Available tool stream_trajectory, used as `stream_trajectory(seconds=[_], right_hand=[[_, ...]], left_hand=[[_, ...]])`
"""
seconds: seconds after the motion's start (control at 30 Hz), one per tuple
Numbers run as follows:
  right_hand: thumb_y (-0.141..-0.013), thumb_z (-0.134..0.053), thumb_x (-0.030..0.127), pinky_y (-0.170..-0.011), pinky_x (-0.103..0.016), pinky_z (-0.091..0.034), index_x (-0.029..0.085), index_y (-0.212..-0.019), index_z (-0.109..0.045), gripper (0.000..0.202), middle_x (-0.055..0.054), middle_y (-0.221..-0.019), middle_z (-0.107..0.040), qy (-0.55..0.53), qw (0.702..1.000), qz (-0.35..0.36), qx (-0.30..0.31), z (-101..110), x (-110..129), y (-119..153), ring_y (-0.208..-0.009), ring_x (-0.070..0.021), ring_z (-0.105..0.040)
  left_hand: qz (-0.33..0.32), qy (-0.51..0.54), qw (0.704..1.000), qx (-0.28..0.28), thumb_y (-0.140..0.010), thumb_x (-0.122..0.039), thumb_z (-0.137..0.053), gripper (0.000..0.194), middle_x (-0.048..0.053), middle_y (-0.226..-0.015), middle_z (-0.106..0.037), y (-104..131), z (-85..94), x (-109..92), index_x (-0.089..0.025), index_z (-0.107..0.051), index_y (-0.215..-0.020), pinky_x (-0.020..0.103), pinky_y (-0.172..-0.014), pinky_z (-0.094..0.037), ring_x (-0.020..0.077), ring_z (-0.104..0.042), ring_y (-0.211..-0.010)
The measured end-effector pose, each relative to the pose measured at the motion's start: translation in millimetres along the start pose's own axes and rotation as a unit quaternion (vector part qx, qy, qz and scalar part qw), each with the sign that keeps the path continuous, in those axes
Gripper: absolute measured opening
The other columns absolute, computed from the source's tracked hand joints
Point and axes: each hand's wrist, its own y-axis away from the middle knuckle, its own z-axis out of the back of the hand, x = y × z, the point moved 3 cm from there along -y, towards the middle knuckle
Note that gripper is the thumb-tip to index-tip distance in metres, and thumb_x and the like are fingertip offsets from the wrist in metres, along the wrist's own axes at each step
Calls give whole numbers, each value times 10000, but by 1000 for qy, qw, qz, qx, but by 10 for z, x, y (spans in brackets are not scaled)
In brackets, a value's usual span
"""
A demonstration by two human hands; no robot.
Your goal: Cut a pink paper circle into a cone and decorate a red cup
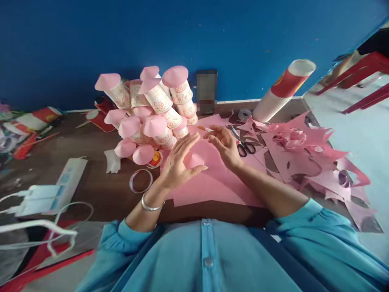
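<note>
My left hand (181, 161) is open over the pink paper sheets (234, 184), fingers and thumb spread apart beside a small pink paper cone (195, 160). The cone sits on the sheets, partly behind the left hand. Above the same sheets, my right hand (224, 146) has loosely curled fingers, thumb apart, with nothing visible in its grasp. Near its fingertips is a thin orange and white stick (204, 128); its kind is unclear. Black-handled scissors (245, 148) lie just right of that hand.
Several patterned paper cups (158, 99) with pink cone tops stand at the back left. A tape roll (141, 181) lies left of the sheets. Pink scraps (304, 142) and a tall cardboard tube (278, 95) are on the right. A power strip (68, 180) lies left.
</note>
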Motion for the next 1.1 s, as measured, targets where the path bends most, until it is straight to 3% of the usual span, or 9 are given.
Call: stream_trajectory(seconds=[0.17, 0.27, 0.37, 0.53, 0.8, 0.97, 1.1], right_hand=[[-987, -612, 634, -1137, -564, -522, 252, -1496, -439, 659, -163, -1384, -693, 103, 981, 134, 91, -118, 276, 142, -1316, -308, -665], [-988, -608, 630, -1151, -578, -515, 263, -1606, -308, 778, -164, -1441, -668, 189, 953, 195, 137, -262, 326, 243, -1380, -322, -623], [-1012, -608, 565, -1143, -574, -521, 263, -1640, -247, 785, -159, -1450, -666, 240, 930, 238, 144, -376, 320, 300, -1396, -320, -610], [-1017, -628, 494, -1201, -587, -465, 244, -1652, -224, 793, -140, -1385, -718, 265, 926, 232, 137, -439, 272, 301, -1365, -311, -640], [-1012, -651, 425, -1195, -576, -474, 267, -1637, -231, 769, -93, -1317, -765, 253, 938, 201, 123, -468, 216, 322, -1340, -280, -666], [-1001, -660, 408, -1229, -595, -430, 251, -1655, -180, 827, -98, -1337, -755, 252, 941, 171, 146, -450, 203, 328, -1380, -286, -635], [-985, -685, 438, -1234, -608, -417, 257, -1650, -195, 845, -124, -1420, -703, 242, 940, 193, 146, -441, 230, 328, -1397, -302, -618]], left_hand=[[88, 66, 994, -17, -790, -582, -844, 1085, 192, -1688, -382, 253, 30, 171, -293, -254, -1654, 566, -1262, -387, 365, -393, -1561], [120, 83, 989, -12, -782, -600, -845, 1118, 178, -1718, -325, 413, -30, 304, -335, -204, -1660, 559, -1259, -394, 364, -364, -1577], [138, 106, 985, -12, -791, -611, -832, 1115, 174, -1704, -349, 506, -91, 378, -345, -187, -1660, 565, -1243, -422, 368, -401, -1556], [199, 120, 972, -5, -752, -463, -889, 1122, 155, -1529, -570, 500, -154, 360, -270, -239, -1646, 555, -1133, -545, 397, -586, -1395], [287, 98, 953, -1, -710, -283, -840, 1042, 182, -1367, -692, 476, -193, 388, -189, -299, -1596, 518, -995, -598, 363, -699, -1220], [303, 71, 950, 10, -686, -298, -853, 1005, 164, -1412, -672, 479, -172, 404, -214, -356, -1555, 495, -981, -606, 363, -681, -1254], [280, 72, 957, 6, -708, -303, -826, 923, 151, -1509, -603, 478, -162, 382, -224, -387, -1517, 515, -1057, -577, 348, -645, -1321]])
